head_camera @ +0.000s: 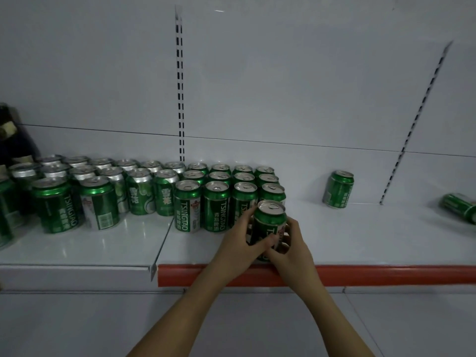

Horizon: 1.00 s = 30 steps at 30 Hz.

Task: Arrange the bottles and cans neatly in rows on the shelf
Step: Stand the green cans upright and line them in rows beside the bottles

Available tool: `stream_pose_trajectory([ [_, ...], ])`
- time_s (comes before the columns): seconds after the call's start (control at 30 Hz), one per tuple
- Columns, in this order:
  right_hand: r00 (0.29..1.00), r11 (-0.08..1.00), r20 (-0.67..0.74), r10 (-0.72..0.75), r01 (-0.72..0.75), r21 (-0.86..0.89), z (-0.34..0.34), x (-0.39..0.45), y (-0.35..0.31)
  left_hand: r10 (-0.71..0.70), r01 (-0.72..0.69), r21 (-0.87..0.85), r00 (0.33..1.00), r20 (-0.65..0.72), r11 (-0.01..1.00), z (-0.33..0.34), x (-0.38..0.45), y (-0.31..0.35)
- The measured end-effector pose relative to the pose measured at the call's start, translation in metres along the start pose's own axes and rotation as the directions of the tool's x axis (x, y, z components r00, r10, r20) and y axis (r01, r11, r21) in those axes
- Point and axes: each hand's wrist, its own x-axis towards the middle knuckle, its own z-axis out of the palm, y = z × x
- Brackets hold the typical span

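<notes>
Both hands grip one can [270,222] — left hand [242,243] and right hand [292,243] curl round its sides, just in front of the can block's [229,191] right end. Most cans stand in rows; right of the block one upright can [338,189] and a tipped can [461,207] — cut by the frame — remain. The held can's base is hidden; dark bottles [10,135] far left are barely readable.

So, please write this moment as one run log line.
hands: both hold green can | place: front of can rows | loose: standing can, lying can
</notes>
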Motion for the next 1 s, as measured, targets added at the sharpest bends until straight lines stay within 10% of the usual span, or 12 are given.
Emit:
stream_pose_trajectory([
  [0.53, 0.981, 0.983, -0.167, -0.102, 0.124, 0.132, -0.095, 0.046, -0.026, 0.236, -0.297, 0.280, 0.943, 0.233, 0.913, 0.022, 0.084, 0.116],
  [1.0, 0.993, 0.996, 0.098, 0.072, -0.067, -0.058, -0.097, 0.209, 0.049, -0.163, -0.133, 0.761, 0.940, 0.301, 0.635, 0.047, 0.246, 0.093],
])
